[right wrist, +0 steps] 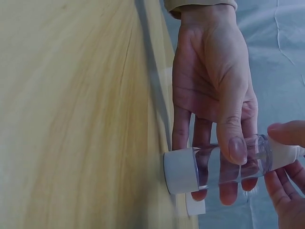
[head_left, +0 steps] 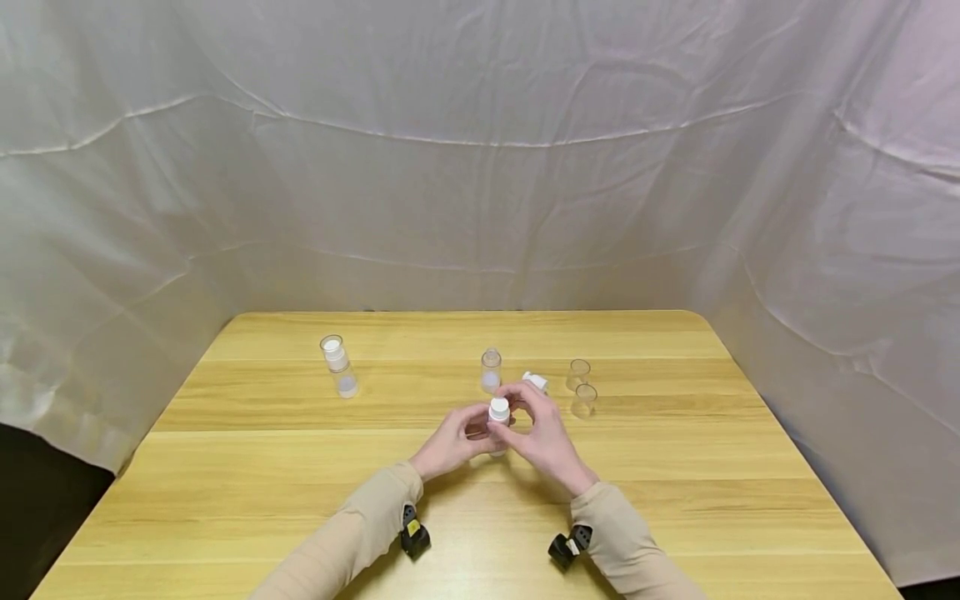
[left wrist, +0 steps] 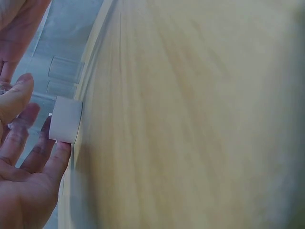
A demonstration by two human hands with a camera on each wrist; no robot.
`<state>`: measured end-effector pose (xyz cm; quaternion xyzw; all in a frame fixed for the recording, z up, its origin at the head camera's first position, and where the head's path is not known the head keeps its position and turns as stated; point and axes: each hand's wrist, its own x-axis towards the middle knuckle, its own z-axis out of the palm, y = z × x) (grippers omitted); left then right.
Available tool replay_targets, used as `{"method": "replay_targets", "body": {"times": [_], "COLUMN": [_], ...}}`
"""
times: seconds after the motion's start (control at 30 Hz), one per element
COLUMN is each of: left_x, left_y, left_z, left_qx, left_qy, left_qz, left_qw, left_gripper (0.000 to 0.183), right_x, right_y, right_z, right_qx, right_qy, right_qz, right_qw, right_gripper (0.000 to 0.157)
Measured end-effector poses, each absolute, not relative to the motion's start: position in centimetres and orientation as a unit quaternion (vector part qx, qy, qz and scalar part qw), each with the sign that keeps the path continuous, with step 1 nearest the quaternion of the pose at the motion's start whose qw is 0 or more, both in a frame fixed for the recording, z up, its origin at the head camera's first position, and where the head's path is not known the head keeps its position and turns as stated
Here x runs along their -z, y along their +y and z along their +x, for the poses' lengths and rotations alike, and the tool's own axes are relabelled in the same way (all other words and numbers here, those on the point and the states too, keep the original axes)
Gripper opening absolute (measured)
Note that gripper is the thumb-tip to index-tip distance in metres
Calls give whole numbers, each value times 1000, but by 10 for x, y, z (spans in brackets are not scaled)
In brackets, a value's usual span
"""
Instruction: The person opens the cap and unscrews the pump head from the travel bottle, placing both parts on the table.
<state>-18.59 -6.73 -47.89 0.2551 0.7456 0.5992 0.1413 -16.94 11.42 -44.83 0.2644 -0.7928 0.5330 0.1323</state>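
Note:
A small pump bottle with a clear body, a white base and a white top is upright between both hands, its base close over the table. My left hand grips the clear body; the right wrist view shows its thumb across the front and fingers behind. Higher up, my right hand pinches the white collar between thumb and fingers. Just behind the hands stands another clear bottle without a pump. Beside it lies a white pump head, partly hidden by the right hand.
Two clear caps stand on the wooden table, right of the hands. Farther left is a bottle with a white pump under a clear cap. Grey cloth hangs around the table's back and sides.

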Motion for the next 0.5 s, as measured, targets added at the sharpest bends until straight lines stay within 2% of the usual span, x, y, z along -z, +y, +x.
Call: {"method": "replay_targets", "body": {"times": [0.23,0.37,0.5], "left_x": [481,481,481], "left_y": [-67,-67,-67], "left_z": [-187,-187,-187], "left_qx": [-595,-596,-597], "left_qy": [749,749,747], "left_qz": [257,257,257], "left_qw": [136,136,138], "left_gripper": [47,46,49], "right_x": [448,450,451], "right_y": [117,117,116], "right_z": [-169,-170,-171], "right_qx": [-532,-530,-544], "right_qy": [-790,-791,-785], "right_qz": [281,277,261], "right_qw": [113,126,142], "right_gripper": [44,49,46]}}
